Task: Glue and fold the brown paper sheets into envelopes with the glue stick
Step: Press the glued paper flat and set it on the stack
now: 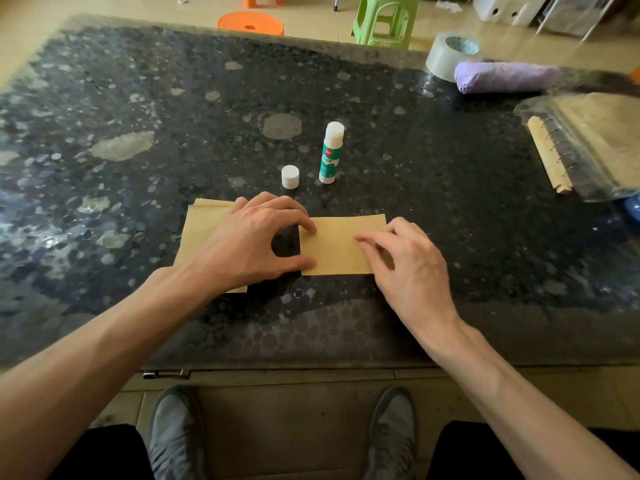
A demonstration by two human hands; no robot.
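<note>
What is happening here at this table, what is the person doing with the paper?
A person is making envelopes from brown paper on a dark stone table. Both hands press on a small folded brown sheet: the left hand touches its left edge with thumb and forefinger, and the right hand lays its fingertips on the right part. More brown paper lies under the left wrist. The glue stick stands uncapped behind, with its cap beside it.
</note>
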